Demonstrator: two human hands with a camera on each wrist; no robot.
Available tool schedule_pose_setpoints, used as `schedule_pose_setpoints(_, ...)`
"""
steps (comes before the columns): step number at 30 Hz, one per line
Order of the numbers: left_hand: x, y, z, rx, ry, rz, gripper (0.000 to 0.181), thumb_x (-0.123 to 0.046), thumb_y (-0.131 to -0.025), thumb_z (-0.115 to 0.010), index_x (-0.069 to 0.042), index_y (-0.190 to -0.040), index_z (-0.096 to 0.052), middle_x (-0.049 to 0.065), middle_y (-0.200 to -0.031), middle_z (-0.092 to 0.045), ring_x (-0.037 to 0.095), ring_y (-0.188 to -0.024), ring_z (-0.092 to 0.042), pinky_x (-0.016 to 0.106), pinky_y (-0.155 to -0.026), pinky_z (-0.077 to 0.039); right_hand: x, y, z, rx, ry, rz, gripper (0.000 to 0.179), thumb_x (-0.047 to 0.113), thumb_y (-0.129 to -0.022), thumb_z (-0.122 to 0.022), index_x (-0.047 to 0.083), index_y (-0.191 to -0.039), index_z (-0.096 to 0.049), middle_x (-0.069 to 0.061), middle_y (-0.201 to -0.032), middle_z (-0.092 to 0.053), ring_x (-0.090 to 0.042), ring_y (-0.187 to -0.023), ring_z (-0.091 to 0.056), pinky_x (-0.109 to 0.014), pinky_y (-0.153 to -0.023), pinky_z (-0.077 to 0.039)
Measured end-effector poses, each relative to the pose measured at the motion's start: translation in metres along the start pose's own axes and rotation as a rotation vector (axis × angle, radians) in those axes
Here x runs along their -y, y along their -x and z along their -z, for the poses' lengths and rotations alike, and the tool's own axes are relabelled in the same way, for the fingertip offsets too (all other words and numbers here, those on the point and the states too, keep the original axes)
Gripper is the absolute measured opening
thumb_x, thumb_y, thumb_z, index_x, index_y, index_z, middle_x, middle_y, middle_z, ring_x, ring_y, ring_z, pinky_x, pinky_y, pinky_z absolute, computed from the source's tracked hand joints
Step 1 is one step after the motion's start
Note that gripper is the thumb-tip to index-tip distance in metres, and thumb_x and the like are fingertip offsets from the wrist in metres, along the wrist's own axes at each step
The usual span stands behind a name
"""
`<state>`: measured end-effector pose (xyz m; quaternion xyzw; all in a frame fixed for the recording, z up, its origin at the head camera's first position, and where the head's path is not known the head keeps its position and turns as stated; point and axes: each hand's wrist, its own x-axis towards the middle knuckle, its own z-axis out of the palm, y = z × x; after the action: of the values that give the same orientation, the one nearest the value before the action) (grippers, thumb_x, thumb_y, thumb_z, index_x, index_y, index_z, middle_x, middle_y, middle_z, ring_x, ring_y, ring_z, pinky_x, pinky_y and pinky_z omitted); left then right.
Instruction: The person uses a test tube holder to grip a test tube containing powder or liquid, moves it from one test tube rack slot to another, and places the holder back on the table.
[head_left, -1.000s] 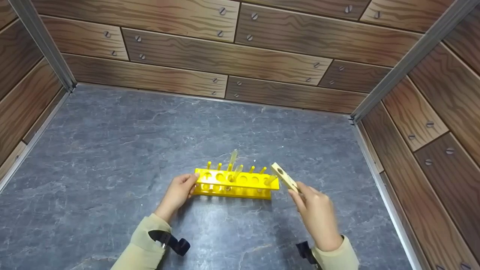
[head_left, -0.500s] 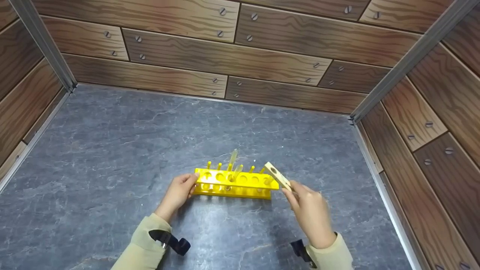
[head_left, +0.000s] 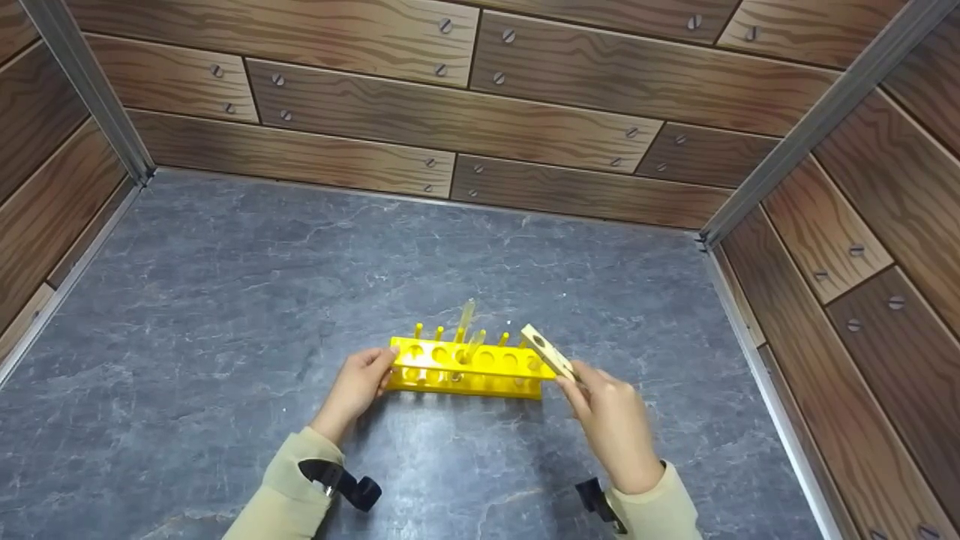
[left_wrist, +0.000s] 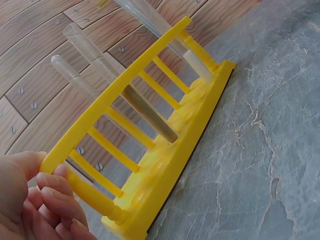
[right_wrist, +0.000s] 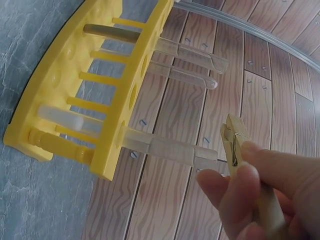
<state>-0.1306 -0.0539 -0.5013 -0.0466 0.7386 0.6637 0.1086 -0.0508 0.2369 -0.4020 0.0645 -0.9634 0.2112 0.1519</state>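
The yellow test tube rack (head_left: 498, 367) runs long-ways with the surface's (head_left: 300, 262) back edge, well apart from it. The left hand (head_left: 360, 384) pinches its left end; the right hand (head_left: 616, 424) pinches a wooden clamp (head_left: 552, 357), tip pointing back and left.

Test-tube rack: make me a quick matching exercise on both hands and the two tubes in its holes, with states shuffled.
Column one
1. Left hand
2. Right hand
3. Inner-hole tube
4. End-hole tube

Column two
A. Holds the wooden clamp
B. Whitish at the bottom
C. Grips one end of the yellow rack
D. Brownish in its lower part

Pairs: 1-C, 2-A, 3-D, 4-B
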Motion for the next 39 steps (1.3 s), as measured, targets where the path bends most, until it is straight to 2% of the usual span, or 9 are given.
schedule_pose_setpoints(6, -0.001, 0.001, 0.000, 0.008, -0.005, 0.017, 0.037, -0.025, -0.098, -0.049, -0.002, -0.069, -0.050, 0.001, -0.055, -0.041, 0.013, -0.048, -0.036, 0.025, -0.049, -0.031, 0.001, -0.001, -0.002, 0.009, -0.002, -0.007, 0.023, 0.018, -0.087, -0.066, 0.004, -0.105, -0.067, -0.008, -0.080, -0.066, -0.001, -0.048, -0.052, -0.018, -0.045, -0.043)
schedule_pose_setpoints(15, 0.000, 0.000, 0.000, 0.002, -0.003, 0.022, 0.036, -0.025, -0.098, -0.049, -0.003, -0.069, -0.049, 0.001, -0.056, -0.041, 0.013, -0.049, -0.036, 0.024, -0.048, -0.031, 0.004, -0.003, -0.005, 0.001, 0.008, 0.008, 0.020, 0.019, -0.088, -0.066, 0.004, -0.102, -0.067, 0.004, -0.062, -0.054, -0.001, -0.044, -0.043, -0.020, -0.042, -0.038)
schedule_pose_setpoints(24, -0.001, 0.000, 0.000, 0.008, -0.007, 0.022, 0.036, -0.026, -0.098, -0.048, -0.001, -0.071, -0.051, 0.001, -0.056, -0.041, 0.013, -0.049, -0.036, 0.025, -0.049, -0.032, 0.007, -0.004, -0.010, 0.003, -0.020, 0.010, 0.031, 0.021, -0.087, -0.066, 0.001, -0.111, -0.066, -0.005, -0.072, -0.063, -0.001, -0.047, -0.049, -0.018, -0.044, -0.041)
schedule_pose_setpoints(28, -0.001, 0.000, 0.000, 0.006, -0.012, 0.005, 0.037, -0.025, -0.098, -0.049, -0.005, -0.067, -0.049, 0.000, -0.055, -0.041, 0.013, -0.048, -0.036, 0.024, -0.049, -0.032, 0.009, -0.006, -0.012, 0.010, -0.036, 0.010, 0.031, 0.021, -0.088, -0.065, 0.001, -0.112, -0.066, -0.006, -0.075, -0.065, -0.001, -0.049, -0.051, -0.018, -0.045, -0.042)
schedule_pose_setpoints(39, 0.000, 0.000, 0.001, 0.005, -0.015, -0.001, 0.038, -0.026, -0.097, -0.050, -0.004, -0.066, -0.049, 0.001, -0.054, -0.041, 0.014, -0.048, -0.037, 0.025, -0.049, -0.031, 0.012, -0.007, -0.016, -0.008, -0.007, 0.036, 0.029, 0.023, -0.087, -0.067, 0.004, -0.109, -0.067, 0.002, -0.062, -0.054, -0.003, -0.043, -0.039, -0.020, -0.040, -0.036)
